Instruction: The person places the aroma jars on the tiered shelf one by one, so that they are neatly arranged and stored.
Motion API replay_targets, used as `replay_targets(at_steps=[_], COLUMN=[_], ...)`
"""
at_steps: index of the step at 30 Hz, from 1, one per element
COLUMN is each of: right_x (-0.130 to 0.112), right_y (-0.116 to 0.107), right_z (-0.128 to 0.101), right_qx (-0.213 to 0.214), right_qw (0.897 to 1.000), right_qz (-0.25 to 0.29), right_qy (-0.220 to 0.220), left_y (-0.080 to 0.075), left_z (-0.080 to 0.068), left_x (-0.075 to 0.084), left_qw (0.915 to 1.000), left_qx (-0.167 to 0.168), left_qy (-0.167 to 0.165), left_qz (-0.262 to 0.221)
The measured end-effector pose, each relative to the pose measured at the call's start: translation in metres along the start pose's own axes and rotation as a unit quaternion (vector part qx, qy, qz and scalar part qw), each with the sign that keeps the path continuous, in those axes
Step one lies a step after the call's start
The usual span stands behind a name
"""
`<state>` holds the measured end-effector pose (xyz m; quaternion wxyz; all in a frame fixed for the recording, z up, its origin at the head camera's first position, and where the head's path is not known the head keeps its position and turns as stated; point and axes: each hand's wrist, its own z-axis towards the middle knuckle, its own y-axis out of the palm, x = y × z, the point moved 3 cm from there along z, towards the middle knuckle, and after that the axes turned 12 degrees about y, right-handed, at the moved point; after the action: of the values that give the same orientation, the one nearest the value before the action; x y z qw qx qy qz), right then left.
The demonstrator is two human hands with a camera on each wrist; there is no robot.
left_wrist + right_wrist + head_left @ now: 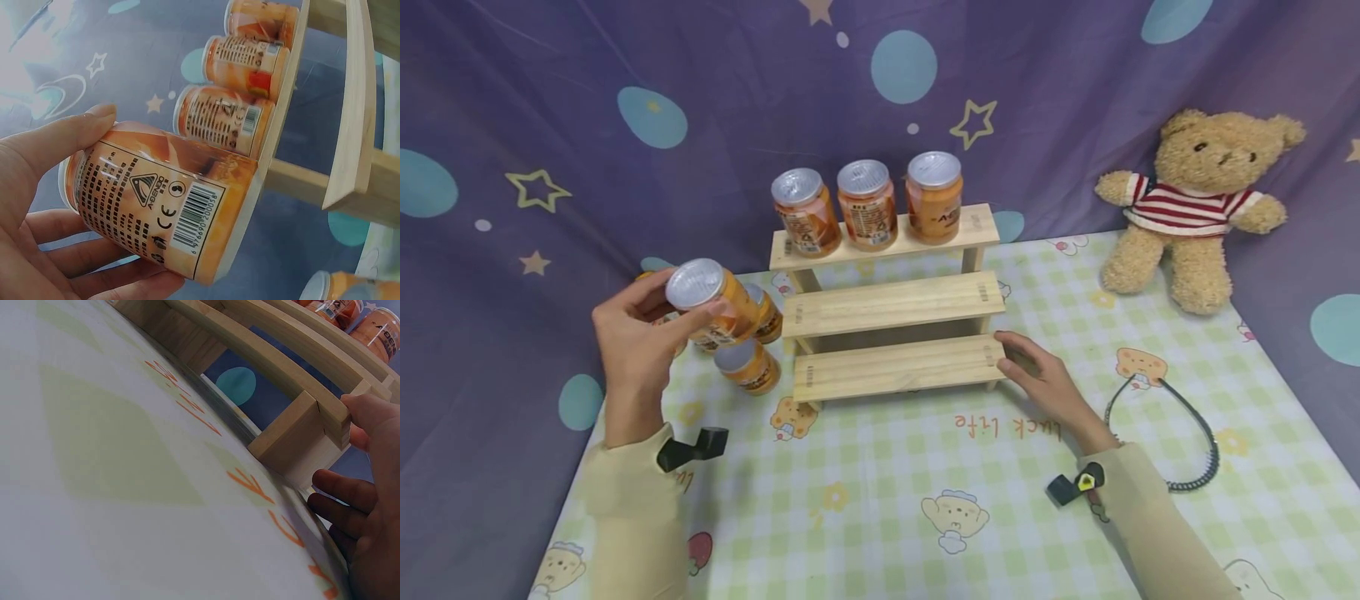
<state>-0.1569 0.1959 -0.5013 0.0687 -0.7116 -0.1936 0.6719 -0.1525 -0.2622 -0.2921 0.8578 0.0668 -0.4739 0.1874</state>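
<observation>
My left hand [643, 333] grips an orange printed can [733, 308] with a silvery lid, raised and tilted to the left of a three-step wooden rack [891, 304]. In the left wrist view the can's barcode label faces the camera, with the thumb over its lid end and the fingers beneath. More orange cans [748, 368] stand on the table just below, partly covered by the held one. On the other side, my right hand [1048, 383] holds the right end of the rack's lowest step between thumb and forefinger, its other fingers loosely bent.
Three similar cans [867, 207] stand in a row on the rack's top step. A teddy bear [1198, 208] in a striped shirt sits at the back right of the checked tablecloth [865, 500]. Behind the rack hangs a purple patterned curtain [737, 83].
</observation>
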Motion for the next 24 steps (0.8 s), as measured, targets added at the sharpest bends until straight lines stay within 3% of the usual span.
replay_targets(at_steps=[4, 10, 17, 24], right_x=[0.000, 0.000, 0.001, 0.001], right_y=[0.000, 0.000, 0.000, 0.000], right_z=[0.000, 0.001, 0.001, 0.000], right_qx=[0.002, 0.001, 0.002, -0.001], right_qw=[1.000, 1.000, 1.000, 1.000], right_qz=[0.001, 0.000, -0.002, 0.002], right_qy=[-0.001, -0.002, -0.006, -0.004], left_y=[0.009, 0.022, 0.039, 0.056], left_z=[0.000, -0.001, -0.002, -0.005], left_x=[0.003, 0.005, 0.007, 0.011], left_qw=[0.9991, 0.9958, 0.9959, 0.9929], left_qx=[-0.016, -0.039, -0.067, -0.093], left_qy=[0.014, 0.001, -0.002, -0.012], left_qz=[0.038, 0.083, 0.060, 0.073])
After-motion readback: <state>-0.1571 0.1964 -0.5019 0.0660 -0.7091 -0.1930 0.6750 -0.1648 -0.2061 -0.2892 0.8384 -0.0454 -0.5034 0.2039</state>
